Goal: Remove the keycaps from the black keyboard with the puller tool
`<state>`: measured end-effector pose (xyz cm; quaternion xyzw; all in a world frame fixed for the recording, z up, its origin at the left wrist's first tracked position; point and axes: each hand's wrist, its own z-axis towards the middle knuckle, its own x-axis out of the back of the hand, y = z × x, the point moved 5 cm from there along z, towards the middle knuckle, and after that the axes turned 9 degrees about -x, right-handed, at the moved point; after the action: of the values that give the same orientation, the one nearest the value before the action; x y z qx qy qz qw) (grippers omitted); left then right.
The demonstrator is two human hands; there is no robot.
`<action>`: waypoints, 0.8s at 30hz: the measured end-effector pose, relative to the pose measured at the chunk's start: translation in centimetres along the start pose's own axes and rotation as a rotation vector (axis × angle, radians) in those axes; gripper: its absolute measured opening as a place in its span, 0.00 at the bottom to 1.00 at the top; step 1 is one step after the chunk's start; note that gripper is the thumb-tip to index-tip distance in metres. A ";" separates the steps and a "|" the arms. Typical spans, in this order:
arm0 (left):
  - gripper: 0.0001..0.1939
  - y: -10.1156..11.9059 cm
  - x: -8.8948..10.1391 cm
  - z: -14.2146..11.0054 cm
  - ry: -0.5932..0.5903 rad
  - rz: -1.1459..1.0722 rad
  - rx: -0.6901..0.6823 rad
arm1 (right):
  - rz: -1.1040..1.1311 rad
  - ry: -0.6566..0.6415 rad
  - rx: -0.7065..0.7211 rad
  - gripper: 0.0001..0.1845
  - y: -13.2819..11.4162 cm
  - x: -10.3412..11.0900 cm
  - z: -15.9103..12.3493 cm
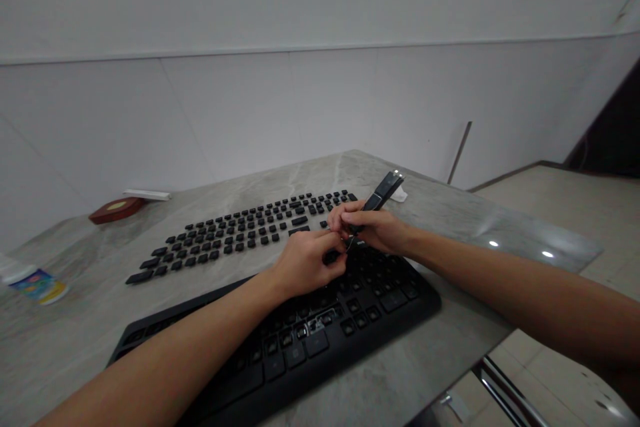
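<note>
A black keyboard (pixel 380 310) lies on the marble table (pixel 75 340) in front of me, with several keys off. My right hand (pixel 373 227) is closed round a black keycap puller tool (pixel 383 192) that points up and away. My left hand (pixel 307 263) is pinched at the tool's lower tip, just above the keyboard; what the fingers hold is too small to make out. Beyond the keyboard, several loose black keycaps (pixel 240 230) lie in rows on the table.
A dark red round lid (pixel 116 209) and a white strip (pixel 147 195) sit at the far left. A white bottle with a colourful label (pixel 33 282) lies at the left edge. The white wall stands close behind. The table's edge falls off at lower right.
</note>
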<state>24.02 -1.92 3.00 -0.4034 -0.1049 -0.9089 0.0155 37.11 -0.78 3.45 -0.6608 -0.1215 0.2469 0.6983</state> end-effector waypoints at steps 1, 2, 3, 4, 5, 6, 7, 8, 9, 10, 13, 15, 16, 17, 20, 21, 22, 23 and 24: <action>0.03 -0.1 0.0 0.0 -0.010 0.003 0.010 | -0.011 0.004 -0.004 0.10 0.0 0.0 0.0; 0.03 -0.1 0.0 0.0 -0.019 0.006 0.022 | -0.021 0.010 -0.008 0.10 0.0 0.0 0.0; 0.03 -0.2 0.0 0.0 -0.027 0.011 0.033 | -0.029 0.016 -0.011 0.10 0.0 0.0 0.0; 0.04 -0.2 -0.1 0.0 -0.033 0.016 0.042 | -0.037 0.022 -0.013 0.10 0.0 0.0 0.0; 0.05 -0.3 -0.1 0.0 -0.039 0.021 0.050 | -0.043 0.029 -0.013 0.10 0.0 0.0 0.0; 0.05 -0.3 -0.1 -0.1 -0.043 0.027 0.058 | -0.048 0.036 -0.013 0.10 0.0 0.1 0.0; 0.06 -0.4 -0.1 -0.1 -0.047 0.033 0.065 | -0.051 0.045 -0.011 0.10 0.0 0.1 0.0; 0.06 -0.4 -0.1 -0.1 -0.049 0.039 0.075 | -0.053 0.055 -0.008 0.10 0.0 0.1 0.0; 0.07 -0.5 -0.1 -0.1 -0.054 0.044 0.087 | -0.055 0.068 -0.003 0.10 0.0 0.2 0.0; 0.08 -0.5 -0.1 -0.1 -0.062 0.049 0.101 | -0.058 0.085 0.004 0.11 0.0 0.3 0.0; 0.12 -0.6 -0.2 -0.1 -0.088 0.061 0.140 | -0.083 0.150 0.036 0.12 -0.3 0.5 0.0; 0.13 -0.7 -0.1 -0.1 -0.086 0.078 0.162 | -0.123 0.199 0.059 0.13 -0.6 0.8 0.0; 0.12 -0.8 0.0 -0.1 -0.078 0.092 0.171 | -0.155 0.225 0.066 0.14 -0.7 0.9 0.0; 0.12 -0.8 0.0 -0.2 -0.066 0.107 0.178 | -0.197 0.251 0.069 0.14 -0.9 1.1 0.0; 0.10 -1.1 0.3 -0.2 -0.001 0.167 0.189 | -0.387 0.346 0.047 0.13 -1.4 2.0 -0.1; 0.10 -1.1 0.5 -0.2 0.028 0.190 0.193 | -0.461 0.377 0.030 0.12 -1.5 2.3 -0.1; 0.10 -1.2 0.6 -0.2 0.056 0.214 0.200 | -0.533 0.404 0.009 0.11 -1.6 2.6 -0.1; 0.09 -1.4 0.8 -0.3 0.078 0.239 0.207 | -0.598 0.422 -0.016 0.11 -1.6 2.8 -0.1; 0.09 -1.5 0.9 -0.3 0.094 0.262 0.214 | -0.655 0.431 -0.044 0.12 -1.5 2.9 -0.1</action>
<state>23.02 -0.51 3.20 -0.3666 -0.1467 -0.9006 0.1817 39.88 0.54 4.46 -0.6388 -0.1818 -0.1359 0.7352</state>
